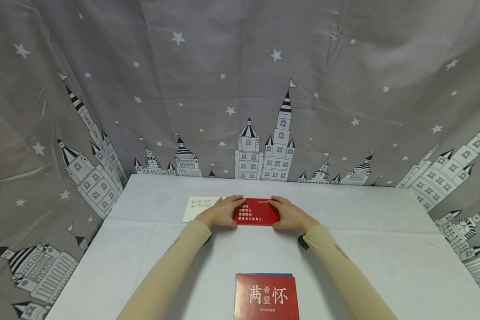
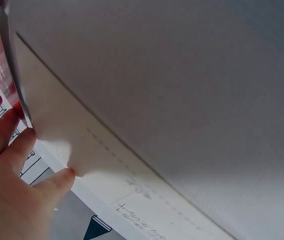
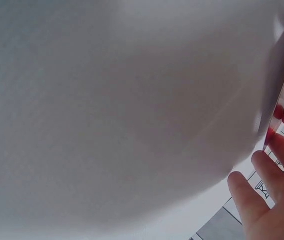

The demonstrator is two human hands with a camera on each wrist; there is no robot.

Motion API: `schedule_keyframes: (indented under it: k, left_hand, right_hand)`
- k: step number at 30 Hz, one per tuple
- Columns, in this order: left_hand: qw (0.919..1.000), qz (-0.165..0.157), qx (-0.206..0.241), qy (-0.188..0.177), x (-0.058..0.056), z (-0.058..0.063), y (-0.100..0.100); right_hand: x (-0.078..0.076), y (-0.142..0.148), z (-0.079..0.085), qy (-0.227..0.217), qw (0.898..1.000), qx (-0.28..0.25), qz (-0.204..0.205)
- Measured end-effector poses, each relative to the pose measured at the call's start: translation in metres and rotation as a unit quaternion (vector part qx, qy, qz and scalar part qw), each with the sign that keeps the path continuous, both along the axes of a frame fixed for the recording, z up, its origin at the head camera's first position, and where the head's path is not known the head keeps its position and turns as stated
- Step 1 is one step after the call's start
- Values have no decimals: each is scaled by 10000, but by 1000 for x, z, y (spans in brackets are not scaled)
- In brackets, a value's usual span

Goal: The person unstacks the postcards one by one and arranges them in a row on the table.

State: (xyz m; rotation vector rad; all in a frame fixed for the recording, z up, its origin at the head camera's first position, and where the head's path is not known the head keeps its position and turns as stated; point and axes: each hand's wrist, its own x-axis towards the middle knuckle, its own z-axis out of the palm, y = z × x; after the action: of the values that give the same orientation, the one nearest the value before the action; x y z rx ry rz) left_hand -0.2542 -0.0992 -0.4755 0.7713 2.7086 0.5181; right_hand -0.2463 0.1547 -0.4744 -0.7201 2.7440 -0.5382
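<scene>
Red card lay on white table, pinched by left hand at 9 o'clock, right hand at 3. Cream card at 9 was partly blocked by left hand; red booklet lay well apart at 6.

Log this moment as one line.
left hand: grips red card, left end | right hand: grips red card, right end | white card: partly hidden by left hand | stack: red-topped, apart from both cards

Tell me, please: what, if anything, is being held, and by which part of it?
The farther red card, by its two short ends: the left hand holds one end, the right hand the other.
</scene>
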Motion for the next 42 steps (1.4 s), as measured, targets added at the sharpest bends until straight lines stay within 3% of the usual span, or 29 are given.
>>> schedule_keyframes:
  k: [17, 25, 35, 42]
  left_hand:
    - [9999, 10, -18, -113, -1, 0, 1]
    - [9999, -22, 1, 103, 1, 1, 0]
    - [9996, 13, 31, 279, 9, 3, -9]
    - [9989, -204, 319, 293, 24, 12, -10]
  right_hand:
    - [-1, -1, -3, -38, 10000, 2, -52]
    - [-1, 2, -5, 98, 9999, -29, -17]
    - [6, 7, 1, 132, 9997, -179, -65]
    - [14, 7, 6, 310, 9990, -314, 122]
